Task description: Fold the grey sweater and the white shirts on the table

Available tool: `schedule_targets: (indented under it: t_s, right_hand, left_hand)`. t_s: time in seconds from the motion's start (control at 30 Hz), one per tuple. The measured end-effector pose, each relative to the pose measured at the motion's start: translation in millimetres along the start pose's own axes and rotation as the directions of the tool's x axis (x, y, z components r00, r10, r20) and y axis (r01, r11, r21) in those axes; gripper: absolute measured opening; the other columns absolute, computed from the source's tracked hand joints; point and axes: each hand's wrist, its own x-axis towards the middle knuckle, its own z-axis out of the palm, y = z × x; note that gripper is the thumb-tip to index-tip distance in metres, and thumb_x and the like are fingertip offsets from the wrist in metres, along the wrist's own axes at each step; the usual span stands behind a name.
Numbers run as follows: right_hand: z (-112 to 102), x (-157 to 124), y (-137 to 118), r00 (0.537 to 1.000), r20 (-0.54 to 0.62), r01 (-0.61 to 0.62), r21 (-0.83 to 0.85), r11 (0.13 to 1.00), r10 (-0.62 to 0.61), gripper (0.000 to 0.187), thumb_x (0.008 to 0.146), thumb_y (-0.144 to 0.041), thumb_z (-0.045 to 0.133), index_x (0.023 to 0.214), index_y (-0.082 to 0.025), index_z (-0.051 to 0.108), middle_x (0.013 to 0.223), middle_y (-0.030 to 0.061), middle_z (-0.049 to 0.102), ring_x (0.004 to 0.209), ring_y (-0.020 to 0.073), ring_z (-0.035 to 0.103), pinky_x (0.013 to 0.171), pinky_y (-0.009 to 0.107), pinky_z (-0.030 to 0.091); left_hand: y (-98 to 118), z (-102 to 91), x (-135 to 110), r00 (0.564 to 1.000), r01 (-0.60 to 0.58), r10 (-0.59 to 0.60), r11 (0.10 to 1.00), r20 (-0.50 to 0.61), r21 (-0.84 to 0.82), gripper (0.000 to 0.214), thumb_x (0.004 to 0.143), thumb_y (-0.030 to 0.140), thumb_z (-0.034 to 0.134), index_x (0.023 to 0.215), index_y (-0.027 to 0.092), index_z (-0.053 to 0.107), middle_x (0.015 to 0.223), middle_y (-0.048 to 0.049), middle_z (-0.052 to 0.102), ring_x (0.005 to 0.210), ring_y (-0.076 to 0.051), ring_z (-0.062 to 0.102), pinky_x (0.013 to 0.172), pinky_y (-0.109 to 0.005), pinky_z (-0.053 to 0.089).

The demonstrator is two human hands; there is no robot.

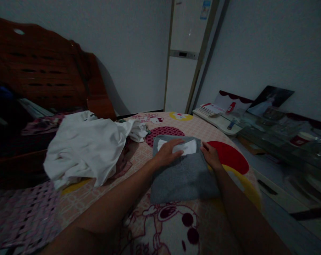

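A grey folded garment (183, 179) lies on the patterned cloth in front of me, with a white piece (190, 147) showing near its far edge. My left hand (169, 153) rests over that white piece, thumb and fingers apart. At the garment's far right corner is my right hand (211, 154), its fingers curled together on the edge. Left of the garment sits a loose heap of white cloth (88, 145), crumpled, with darker fabric partly hidden under it.
The round surface wears a pink patterned cover (199, 129). A wooden bench (43, 67) stands at the left, beside a pink woven seat (24, 212). On the right, a glass-topped cabinet (240, 127) carries papers and cups. A tall white air conditioner (181, 78) fills the corner.
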Motion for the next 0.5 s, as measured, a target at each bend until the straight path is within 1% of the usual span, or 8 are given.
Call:
schedule_targets:
  t_s: [0.03, 0.07, 0.13, 0.17, 0.27, 0.37, 0.43, 0.5]
  right_hand:
    - [2, 1, 2, 1.0, 0.003, 0.016, -0.028, 0.999, -0.016, 0.046, 0.084, -0.039, 0.056, 0.123, -0.017, 0.067, 0.127, 0.014, 0.068, 0.12, 0.0295, 0.061, 0.107, 0.049, 0.042]
    - [5, 3, 3, 0.999, 0.011, 0.033, -0.045, 0.998, -0.033, 0.045, 0.085, -0.038, 0.056, 0.124, -0.018, 0.066, 0.127, 0.0134, 0.067, 0.121, 0.0292, 0.06, 0.108, 0.05, 0.04]
    - [10, 4, 3, 0.997, 0.041, 0.067, -0.062, 0.996, -0.065, 0.045, 0.084, -0.035, 0.056, 0.125, -0.02, 0.065, 0.129, 0.0119, 0.067, 0.124, 0.0285, 0.058, 0.111, 0.05, 0.038]
    - [12, 5, 2, 0.995, 0.061, 0.079, -0.065, 0.995, -0.075, 0.046, 0.083, -0.034, 0.058, 0.126, -0.021, 0.064, 0.13, 0.0112, 0.066, 0.125, 0.0283, 0.057, 0.112, 0.051, 0.036]
    - [14, 5, -4, 0.992, 0.105, 0.076, -0.004, 0.997, -0.075, 0.05, 0.079, -0.03, 0.061, 0.127, -0.022, 0.063, 0.133, 0.0097, 0.064, 0.128, 0.0272, 0.055, 0.113, 0.049, 0.036]
    - [13, 4, -10, 0.997, 0.075, -0.003, 0.197, 0.98, -0.012, 0.054, 0.074, -0.029, 0.066, 0.127, -0.02, 0.064, 0.134, 0.0096, 0.064, 0.126, 0.0261, 0.057, 0.11, 0.045, 0.041]
    - [13, 4, -13, 0.994, 0.072, -0.102, 0.368, 0.924, 0.081, 0.055, 0.072, -0.029, 0.068, 0.126, -0.019, 0.064, 0.13, 0.0103, 0.067, 0.119, 0.0258, 0.062, 0.105, 0.042, 0.047]
    - [13, 3, -14, 0.98, 0.111, -0.201, 0.513, 0.835, 0.167, 0.053, 0.07, -0.03, 0.07, 0.122, -0.019, 0.066, 0.124, 0.0097, 0.07, 0.112, 0.0251, 0.066, 0.1, 0.041, 0.051]
  left_hand:
    - [-13, -7.2, 3, 0.989, 0.12, -0.113, 0.99, -0.093, 0.071, 0.046, 0.091, 0.029, 0.056, 0.137, 0.019, 0.054, 0.14, -0.0123, 0.057, 0.136, -0.028, 0.047, 0.115, -0.045, 0.033]
    - [-26, -13.4, 5, 0.959, 0.246, -0.221, 0.96, -0.179, 0.131, 0.047, 0.09, 0.025, 0.057, 0.135, 0.017, 0.054, 0.139, -0.0147, 0.057, 0.136, -0.029, 0.046, 0.115, -0.045, 0.033]
    - [-51, -22.0, 5, 0.893, 0.429, -0.374, 0.876, -0.249, 0.222, 0.048, 0.085, 0.022, 0.062, 0.131, 0.012, 0.055, 0.137, -0.0198, 0.057, 0.134, -0.033, 0.047, 0.114, -0.046, 0.034]
    - [-60, -24.6, 5, 0.872, 0.472, -0.406, 0.846, -0.274, 0.25, 0.049, 0.083, 0.023, 0.064, 0.13, 0.01, 0.055, 0.135, -0.0214, 0.057, 0.133, -0.034, 0.048, 0.113, -0.047, 0.034]
    - [-78, -28.7, 5, 0.842, 0.519, -0.444, 0.823, -0.307, 0.231, 0.05, 0.081, 0.024, 0.067, 0.128, 0.012, 0.055, 0.131, -0.0204, 0.06, 0.128, -0.033, 0.052, 0.108, -0.044, 0.039]
    - [-84, -31.0, 9, 0.821, 0.529, -0.478, 0.843, -0.314, 0.099, 0.051, 0.082, 0.025, 0.066, 0.13, 0.014, 0.055, 0.126, -0.018, 0.064, 0.121, -0.029, 0.059, 0.101, -0.04, 0.044]
    - [-89, -32.9, 14, 0.779, 0.562, -0.532, 0.827, -0.333, -0.009, 0.051, 0.082, 0.027, 0.066, 0.13, 0.013, 0.056, 0.124, -0.0182, 0.066, 0.117, -0.029, 0.061, 0.098, -0.039, 0.046]
    - [-94, -34.3, 17, 0.736, 0.592, -0.584, 0.801, -0.342, -0.092, 0.051, 0.081, 0.031, 0.069, 0.127, 0.014, 0.058, 0.123, -0.0188, 0.066, 0.118, -0.031, 0.061, 0.097, -0.04, 0.046]
